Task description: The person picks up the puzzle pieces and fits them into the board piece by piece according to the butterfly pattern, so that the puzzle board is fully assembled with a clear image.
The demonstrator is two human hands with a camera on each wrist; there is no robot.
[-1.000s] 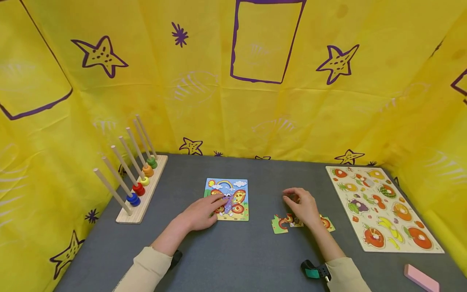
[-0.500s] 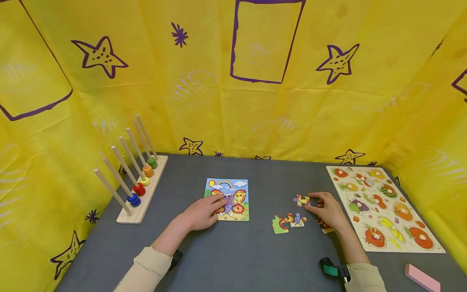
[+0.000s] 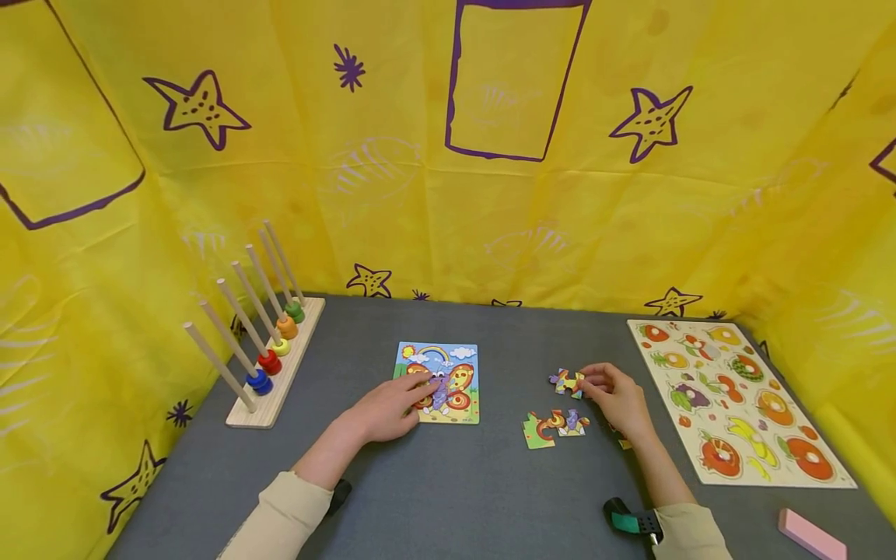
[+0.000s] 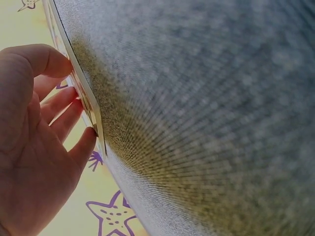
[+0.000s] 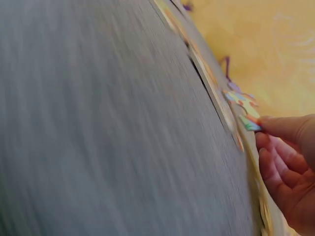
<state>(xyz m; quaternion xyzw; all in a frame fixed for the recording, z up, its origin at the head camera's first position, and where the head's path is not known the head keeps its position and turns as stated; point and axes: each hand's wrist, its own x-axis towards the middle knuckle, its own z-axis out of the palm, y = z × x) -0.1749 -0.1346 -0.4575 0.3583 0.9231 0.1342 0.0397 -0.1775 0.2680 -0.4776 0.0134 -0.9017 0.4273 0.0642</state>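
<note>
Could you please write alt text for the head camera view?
A person's right hand pinches a puzzle piece above a grey table, while the left hand rests on a butterfly puzzle. Two loose pieces lie nearby.

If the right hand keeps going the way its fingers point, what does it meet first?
Probably the butterfly puzzle board: the right hand, pinching a puzzle piece, points left across bare table; depth is unclear.
</note>
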